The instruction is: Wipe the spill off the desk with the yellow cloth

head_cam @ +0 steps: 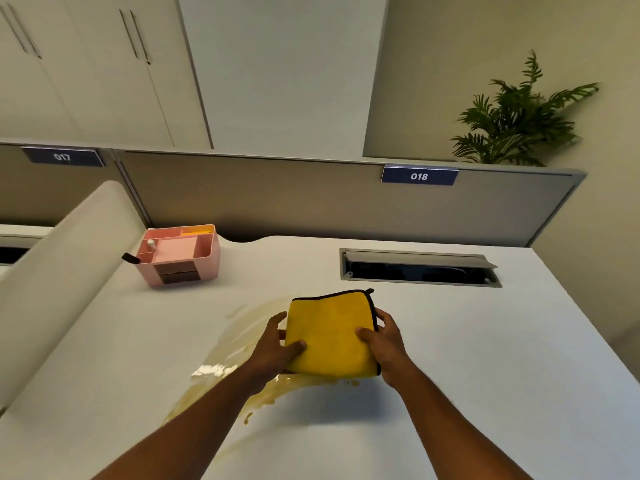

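A folded yellow cloth with a black hem is held between both hands just above the white desk. My left hand grips its left edge, thumb on top. My right hand grips its right edge the same way. A yellowish-brown spill spreads over the desk to the left of the cloth and under it, running back toward me along my left forearm, with a bright glare patch at its middle.
A pink desk organiser stands at the back left. An open cable hatch is set into the desk at the back right. A grey partition closes the far edge, and a white curved divider bounds the left.
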`<action>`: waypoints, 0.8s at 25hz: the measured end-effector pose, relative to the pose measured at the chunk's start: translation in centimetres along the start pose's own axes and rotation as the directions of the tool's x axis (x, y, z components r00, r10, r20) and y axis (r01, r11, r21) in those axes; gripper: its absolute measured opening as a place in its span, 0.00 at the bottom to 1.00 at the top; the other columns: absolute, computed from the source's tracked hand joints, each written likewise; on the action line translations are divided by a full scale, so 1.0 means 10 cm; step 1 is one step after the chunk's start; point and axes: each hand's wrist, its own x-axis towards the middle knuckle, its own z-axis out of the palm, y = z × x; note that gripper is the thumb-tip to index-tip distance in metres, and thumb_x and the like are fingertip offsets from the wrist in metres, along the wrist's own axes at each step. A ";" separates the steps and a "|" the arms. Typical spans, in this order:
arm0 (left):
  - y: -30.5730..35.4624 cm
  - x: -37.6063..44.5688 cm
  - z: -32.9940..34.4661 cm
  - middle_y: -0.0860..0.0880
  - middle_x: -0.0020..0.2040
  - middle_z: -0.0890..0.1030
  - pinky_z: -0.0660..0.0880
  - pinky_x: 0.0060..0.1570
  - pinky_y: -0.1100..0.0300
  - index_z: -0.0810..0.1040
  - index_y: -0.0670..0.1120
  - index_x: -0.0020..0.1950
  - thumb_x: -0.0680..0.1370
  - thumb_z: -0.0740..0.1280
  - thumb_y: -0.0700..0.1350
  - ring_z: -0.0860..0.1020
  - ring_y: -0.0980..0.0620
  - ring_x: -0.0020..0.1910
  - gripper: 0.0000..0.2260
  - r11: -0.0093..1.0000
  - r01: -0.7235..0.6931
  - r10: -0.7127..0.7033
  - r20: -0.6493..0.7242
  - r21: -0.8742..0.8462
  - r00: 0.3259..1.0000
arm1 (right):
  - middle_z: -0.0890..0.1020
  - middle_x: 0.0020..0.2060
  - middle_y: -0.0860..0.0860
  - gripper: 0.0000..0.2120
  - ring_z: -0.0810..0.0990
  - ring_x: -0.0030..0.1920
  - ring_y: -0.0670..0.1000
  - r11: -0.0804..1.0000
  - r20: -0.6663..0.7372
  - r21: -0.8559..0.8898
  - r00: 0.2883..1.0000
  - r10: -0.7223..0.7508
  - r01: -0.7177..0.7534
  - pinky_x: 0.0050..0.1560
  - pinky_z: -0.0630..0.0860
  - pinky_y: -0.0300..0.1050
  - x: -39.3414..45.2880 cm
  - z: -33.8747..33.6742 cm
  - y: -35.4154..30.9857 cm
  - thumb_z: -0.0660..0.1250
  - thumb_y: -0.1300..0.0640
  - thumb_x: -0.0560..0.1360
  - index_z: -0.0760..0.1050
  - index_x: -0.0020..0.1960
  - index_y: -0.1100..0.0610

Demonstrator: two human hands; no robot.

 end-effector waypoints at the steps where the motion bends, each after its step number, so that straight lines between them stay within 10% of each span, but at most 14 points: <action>1: -0.06 -0.03 -0.07 0.45 0.62 0.78 0.83 0.45 0.49 0.65 0.52 0.74 0.79 0.71 0.47 0.81 0.41 0.57 0.26 0.992 0.028 -0.031 0.026 0.125 0.999 | 0.79 0.66 0.56 0.25 0.79 0.60 0.61 0.995 -0.092 -0.101 0.996 0.016 -0.025 0.59 0.80 0.59 -0.04 -0.01 0.09 0.72 0.60 0.81 0.70 0.75 0.51; 6: -0.45 -0.10 -0.62 0.49 0.52 0.84 0.78 0.50 0.55 0.79 0.48 0.61 0.80 0.67 0.51 0.83 0.49 0.47 0.12 0.777 -0.014 0.070 -0.066 0.629 0.995 | 0.76 0.69 0.59 0.20 0.74 0.70 0.63 0.820 -0.360 -0.554 0.930 -0.078 -0.145 0.67 0.76 0.57 -0.30 -0.03 0.56 0.71 0.55 0.79 0.76 0.70 0.53; 13: -0.73 -0.03 -1.25 0.54 0.48 0.83 0.78 0.50 0.54 0.81 0.50 0.53 0.80 0.65 0.46 0.82 0.50 0.50 0.06 0.725 -0.010 0.231 -0.229 0.688 0.946 | 0.72 0.73 0.54 0.19 0.70 0.74 0.59 0.575 -0.037 -0.799 0.940 -0.338 0.175 0.71 0.72 0.53 -0.33 0.65 0.58 0.70 0.50 0.79 0.78 0.69 0.49; 20: -0.90 0.19 -1.73 0.42 0.56 0.81 0.72 0.58 0.49 0.81 0.40 0.57 0.78 0.71 0.40 0.79 0.39 0.56 0.09 0.674 -0.069 0.375 -0.260 0.735 0.890 | 0.48 0.87 0.52 0.43 0.40 0.86 0.65 0.183 0.140 -0.959 0.924 -0.356 0.216 0.81 0.41 0.72 -0.10 0.92 0.75 0.43 0.17 0.72 0.53 0.83 0.32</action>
